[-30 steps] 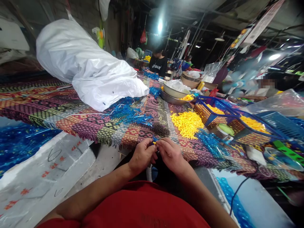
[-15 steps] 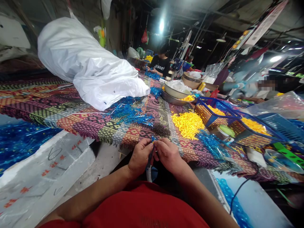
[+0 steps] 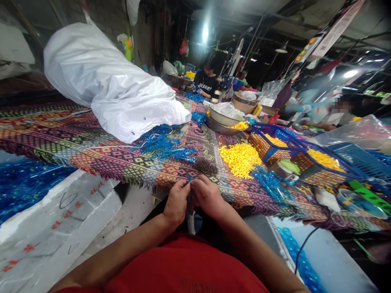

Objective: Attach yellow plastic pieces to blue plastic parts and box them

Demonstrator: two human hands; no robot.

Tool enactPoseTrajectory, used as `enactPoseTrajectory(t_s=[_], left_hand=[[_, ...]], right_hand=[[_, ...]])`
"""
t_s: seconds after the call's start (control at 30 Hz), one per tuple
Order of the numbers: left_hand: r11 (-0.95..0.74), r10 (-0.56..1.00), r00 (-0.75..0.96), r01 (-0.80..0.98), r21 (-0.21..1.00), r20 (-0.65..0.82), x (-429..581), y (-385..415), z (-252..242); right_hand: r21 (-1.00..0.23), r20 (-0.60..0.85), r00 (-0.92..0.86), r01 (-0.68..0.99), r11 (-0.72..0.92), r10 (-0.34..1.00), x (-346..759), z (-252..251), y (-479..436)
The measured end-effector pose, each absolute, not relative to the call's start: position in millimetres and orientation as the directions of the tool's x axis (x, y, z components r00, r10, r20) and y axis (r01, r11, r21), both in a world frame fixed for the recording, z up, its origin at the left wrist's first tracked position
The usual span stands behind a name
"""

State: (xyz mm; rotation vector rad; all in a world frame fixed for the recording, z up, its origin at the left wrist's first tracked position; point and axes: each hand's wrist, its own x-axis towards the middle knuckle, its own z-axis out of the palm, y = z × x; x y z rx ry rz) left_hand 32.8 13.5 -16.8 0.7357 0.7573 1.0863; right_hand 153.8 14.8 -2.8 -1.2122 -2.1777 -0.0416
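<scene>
My left hand [image 3: 175, 204] and my right hand [image 3: 208, 197] meet at the table's front edge, fingertips pinched together. Between them a small blue plastic piece [image 3: 190, 178] pokes up, mostly covered by my fingers. Something dark runs down between the palms; its kind cannot be made out. Just beyond my fingers lies a heap of tiny dark brown pieces [image 3: 206, 167]. To the right of that is a pile of small yellow plastic pieces [image 3: 240, 159]. Clear blue plastic pieces [image 3: 166, 147] lie farther back on the patterned cloth [image 3: 143, 165].
A big white sack [image 3: 113, 81] rests on the left of the table. Blue baskets [image 3: 269, 152] of yellow pieces and metal bowls [image 3: 220, 127] stand to the right. White foam boxes [image 3: 76, 215] flank me below table height. A co-worker [image 3: 206, 83] sits across the table.
My hands have stayed together and shifted slightly left in view. The right fingers have closed over the tip of the blue piece, and a yellow speck at the fingertips no longer shows.
</scene>
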Motion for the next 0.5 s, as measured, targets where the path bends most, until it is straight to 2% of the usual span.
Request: enactPoseTrajectory(t_s=[0.07, 0.1, 0.2, 0.27, 0.33, 0.43, 0.5], left_hand=[[0.367, 0.909, 0.377, -0.516, 0.774, -0.179, 30, 18, -13], [0.384, 0.899, 0.399, -0.526, 0.759, -0.178, 29, 20, -11], [0.397, 0.899, 0.398, -0.564, 0.724, -0.183, 24, 23, -6], [0.41, 0.891, 0.417, -0.566, 0.715, -0.18, 23, 21, -6], [0.43, 0.872, 0.46, -0.553, 0.714, -0.168, 25, 17, -7], [0.454, 0.842, 0.518, -0.534, 0.713, -0.148, 29, 11, -10], [0.468, 0.829, 0.539, -0.521, 0.714, -0.15, 32, 8, -11]], right_hand=[[-0.403, 0.529, -0.309, 0.728, 0.554, 0.79, 180, -3, 14], [-0.432, 0.533, -0.248, 0.742, 0.513, 0.809, 199, -3, 14], [-0.386, 0.586, 0.049, 0.894, 0.226, 0.809, 271, -8, 9], [-0.237, 0.583, 0.192, 0.97, -0.061, 0.79, 318, -11, 2], [-0.041, 0.52, 0.281, 0.952, -0.305, 0.807, 353, -12, -4], [0.22, 0.408, 0.276, 0.895, -0.387, 0.87, 376, -13, -8], [0.316, 0.344, 0.246, 0.879, -0.358, 0.906, 379, -13, -5]])
